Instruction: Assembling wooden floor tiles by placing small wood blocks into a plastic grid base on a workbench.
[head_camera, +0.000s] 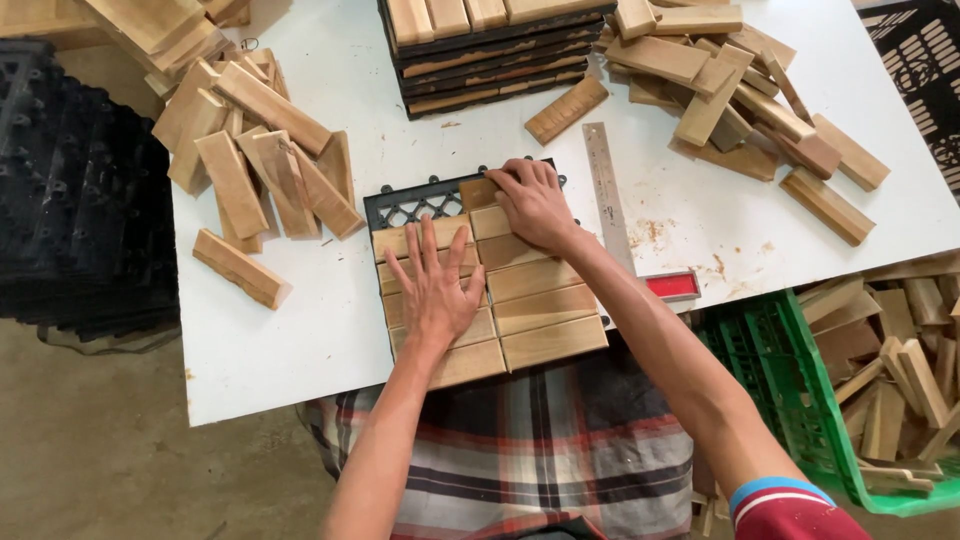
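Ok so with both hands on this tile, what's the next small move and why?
Probably press the small wood slat under the right hand down into the black plastic grid, while the left hand holds the laid slats flat. The far left corner of the grid is bare lattice, so one more slat from the left pile likely follows.

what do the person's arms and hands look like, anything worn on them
Both hands, the left hand and the right hand, are bare: no gloves, rings or watch show. Both forearms are uncovered. The right arm has a short dark red sleeve with a light blue cuff band; no left sleeve is in view.
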